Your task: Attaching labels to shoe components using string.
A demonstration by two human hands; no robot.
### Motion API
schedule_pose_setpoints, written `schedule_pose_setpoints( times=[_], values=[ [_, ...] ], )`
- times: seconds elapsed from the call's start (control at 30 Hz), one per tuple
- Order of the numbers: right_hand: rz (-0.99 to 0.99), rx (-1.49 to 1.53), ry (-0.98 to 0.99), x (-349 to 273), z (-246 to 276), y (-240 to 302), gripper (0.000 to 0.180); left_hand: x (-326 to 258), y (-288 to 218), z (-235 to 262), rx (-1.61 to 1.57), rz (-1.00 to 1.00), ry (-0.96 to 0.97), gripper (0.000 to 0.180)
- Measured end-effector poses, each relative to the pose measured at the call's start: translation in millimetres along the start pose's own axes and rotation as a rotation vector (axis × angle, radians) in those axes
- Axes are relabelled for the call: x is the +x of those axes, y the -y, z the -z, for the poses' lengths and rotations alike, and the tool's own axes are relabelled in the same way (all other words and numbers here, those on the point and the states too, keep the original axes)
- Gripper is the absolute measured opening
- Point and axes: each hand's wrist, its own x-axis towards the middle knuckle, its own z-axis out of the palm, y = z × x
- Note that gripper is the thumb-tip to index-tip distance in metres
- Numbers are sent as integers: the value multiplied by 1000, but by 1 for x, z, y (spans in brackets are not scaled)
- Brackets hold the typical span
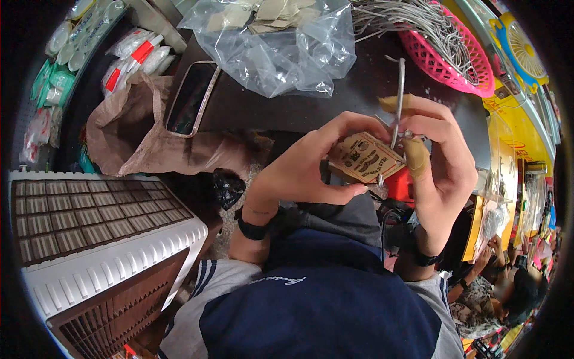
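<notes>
Left fingers [350, 122] curl closed around the brown card [366, 159]; right fingers [417, 163] pinch the grey wire [400, 90] against it, near the table [251, 109]. I judge the step as fixing wire to card; next calls for steadying the card.

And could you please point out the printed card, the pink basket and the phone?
Printed card [367, 158]: head view, middle of its printed face.
Pink basket [487, 88]: head view, right end of its wall.
Phone [191, 99]: head view, middle of its dark screen.
</notes>
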Motion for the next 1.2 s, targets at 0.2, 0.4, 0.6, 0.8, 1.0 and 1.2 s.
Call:
schedule_pose_setpoints(
  times=[0.2, 0.4, 0.6, 0.8, 1.0, 1.2],
  values=[
    [-95, -136, -101, -9, 2, -4, 14, -5, 1, 4, -42, -88, -107, 66],
    [-62, -264, 32, -7, 3, 3, 20, -3, 2, 5, -11, -115, -81, 66],
    [-50, -283, 23, -8, 3, 0, 22, -3, -1, 1, 36, -63, -96, 68],
    [-67, -228, -13, -10, 2, -1, 21, -2, -1, 0, 43, -70, -99, 67],
    [-100, 8, -37, -14, 0, -10, 13, -2, -3, 0, 114, -106, -80, 66],
    [-282, 430, -28, -21, -4, -14, 12, -3, -6, -1, 132, -98, -77, 67]
  ],
)
